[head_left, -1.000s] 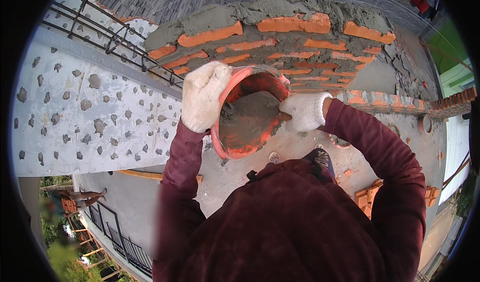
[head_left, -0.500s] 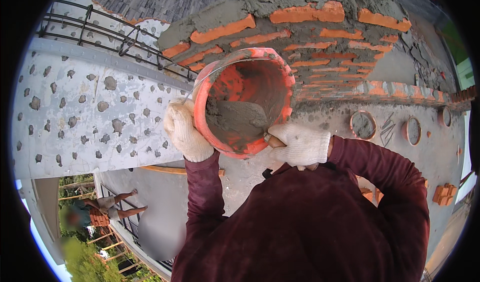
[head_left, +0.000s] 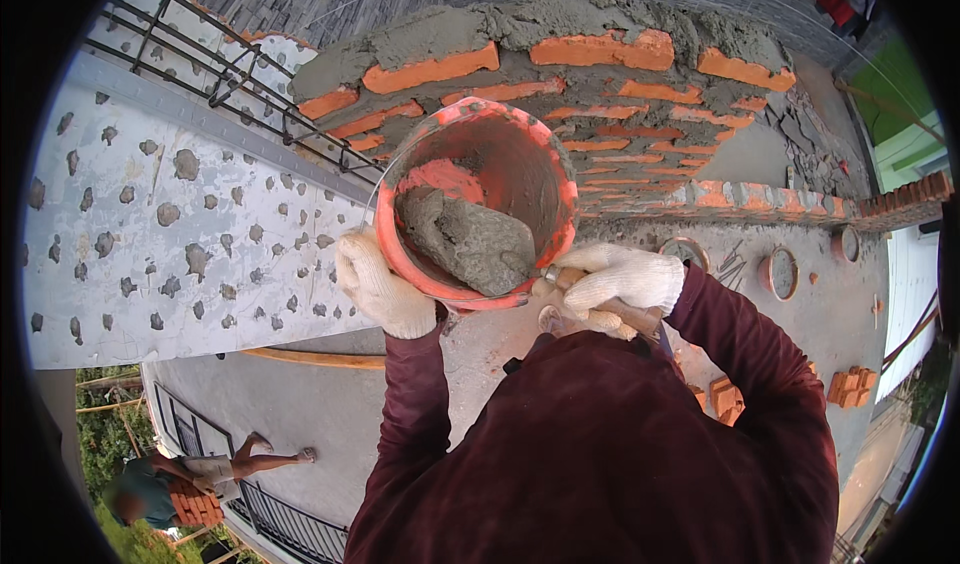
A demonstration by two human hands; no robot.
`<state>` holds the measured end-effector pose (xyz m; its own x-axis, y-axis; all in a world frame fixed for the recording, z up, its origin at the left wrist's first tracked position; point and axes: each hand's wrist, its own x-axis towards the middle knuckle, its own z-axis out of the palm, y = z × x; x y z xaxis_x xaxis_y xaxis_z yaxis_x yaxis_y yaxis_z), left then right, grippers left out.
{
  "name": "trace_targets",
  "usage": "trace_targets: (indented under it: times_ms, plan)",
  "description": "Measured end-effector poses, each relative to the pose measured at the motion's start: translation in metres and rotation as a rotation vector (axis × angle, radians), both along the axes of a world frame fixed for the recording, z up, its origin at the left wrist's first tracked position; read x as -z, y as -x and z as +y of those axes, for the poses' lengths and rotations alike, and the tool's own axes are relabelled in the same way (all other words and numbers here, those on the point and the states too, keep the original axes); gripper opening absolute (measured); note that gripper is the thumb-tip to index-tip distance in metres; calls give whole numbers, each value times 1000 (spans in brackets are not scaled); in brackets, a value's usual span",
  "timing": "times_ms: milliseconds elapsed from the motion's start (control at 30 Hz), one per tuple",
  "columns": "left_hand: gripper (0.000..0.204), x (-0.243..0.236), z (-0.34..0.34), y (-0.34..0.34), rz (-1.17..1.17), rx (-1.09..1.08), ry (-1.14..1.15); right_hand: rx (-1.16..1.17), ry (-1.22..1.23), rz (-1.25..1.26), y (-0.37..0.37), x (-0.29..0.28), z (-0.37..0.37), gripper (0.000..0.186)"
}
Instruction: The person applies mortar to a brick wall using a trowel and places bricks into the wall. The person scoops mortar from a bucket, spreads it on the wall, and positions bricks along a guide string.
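Note:
My left hand (head_left: 385, 284), in a white knit glove, is closed on the left side of an orange-red bucket (head_left: 567, 179), by its wire handle. The bucket tips toward me, its inside smeared with grey mortar. Gloved in white too, my right hand (head_left: 625, 282) grips a trowel (head_left: 572, 277) by its wooden handle at the bucket's near right rim. A thick lump of wet mortar (head_left: 470, 242) covers the trowel's blade inside the bucket. Just beyond stands a brick wall (head_left: 600, 52), with fresh mortar (head_left: 440, 32) spread along its top.
Left of the bucket is a white panel (head_left: 235, 219) dotted with mortar dabs, below a rebar cage (head_left: 215, 79). Mortar tubs (head_left: 779, 273) and brick stacks (head_left: 851, 387) stand on the floor at right. At lower left, another person (head_left: 150, 494) is beside several stacked bricks (head_left: 196, 505).
The mortar lump on the trowel now stands higher and thicker inside the bucket. My view has shifted, and the bucket sits slightly further left. The other person appears lower in view.

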<state>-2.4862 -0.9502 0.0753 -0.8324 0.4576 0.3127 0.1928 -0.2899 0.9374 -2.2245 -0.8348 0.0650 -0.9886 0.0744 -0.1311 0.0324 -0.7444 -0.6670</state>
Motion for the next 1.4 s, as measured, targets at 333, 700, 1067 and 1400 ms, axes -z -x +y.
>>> trace_targets:
  times_ms: [333,700,1067,1400]
  plan:
    - [38,38,39,12,-363,208,-114,367,-247,-371,-66,-104,64,42]
    - [36,88,53,-19,-559,408,138,704,-2336,-1036,-114,-99,148,22]
    - [43,178,75,-56,-701,627,311,934,-1349,-724,-107,-54,99,36]
    - [57,258,41,-62,-881,693,848,785,-700,-993,-269,66,23,37]
